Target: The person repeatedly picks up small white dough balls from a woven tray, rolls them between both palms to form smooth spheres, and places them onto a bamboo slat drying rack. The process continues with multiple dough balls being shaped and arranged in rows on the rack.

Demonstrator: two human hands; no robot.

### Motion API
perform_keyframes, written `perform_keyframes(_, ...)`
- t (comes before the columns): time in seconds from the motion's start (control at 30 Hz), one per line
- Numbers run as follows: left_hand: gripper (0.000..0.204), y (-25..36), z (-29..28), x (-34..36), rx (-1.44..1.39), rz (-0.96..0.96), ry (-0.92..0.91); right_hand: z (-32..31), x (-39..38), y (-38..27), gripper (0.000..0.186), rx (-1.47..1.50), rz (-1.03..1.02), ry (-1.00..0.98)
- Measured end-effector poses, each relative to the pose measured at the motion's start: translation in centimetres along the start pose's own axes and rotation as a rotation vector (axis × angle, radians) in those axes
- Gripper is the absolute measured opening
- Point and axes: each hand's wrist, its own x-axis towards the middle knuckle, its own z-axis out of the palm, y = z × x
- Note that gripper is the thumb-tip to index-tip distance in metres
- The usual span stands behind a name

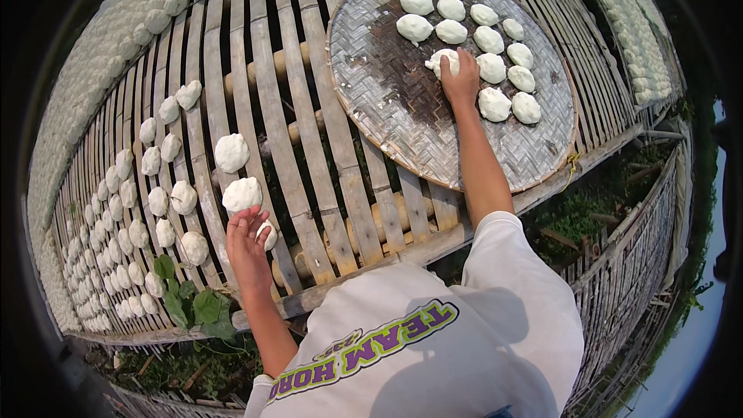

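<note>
On a round woven bamboo tray (364,77), my right hand (462,81) is closed over a rough white dough-like lump (439,60). Several similar white patties (451,32) lie in rows on the tray's far and right parts. To the left, my left hand (248,246) hovers over the bamboo slats with fingers apart and slightly curled. Just beyond its fingertips sits a white patty (242,193), with another patty (231,153) farther off. A third patty (268,237) shows partly beside the fingers; the hand covers the rest of it.
The slatted bamboo rack (290,108) has gaps between its strips. Many smaller white lumps (158,201) spread over its left side, with dense rows (116,46) beyond. Green leaves (203,308) poke up at the near edge. A bamboo fence (619,286) stands at the right.
</note>
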Motion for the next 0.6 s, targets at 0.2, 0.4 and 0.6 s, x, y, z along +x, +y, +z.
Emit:
perform_keyframes(0.2,0.035,-1.1,0.1,1.2,-0.070,-0.054,-0.026,0.5,-1.1,-1.7,0.063,0.087,-0.026,-0.070)
perform_keyframes(0.4,0.040,-1.7,-0.7,1.9,-0.085,-0.042,-0.035,-0.4,0.4,-1.6,0.061,-0.135,-0.228,-0.030)
perform_keyframes(0.6,0.041,-2.1,-2.1,2.1,-0.155,-0.093,0.048,0.5,0.2,-4.3,0.047,0.212,-0.249,-0.303)
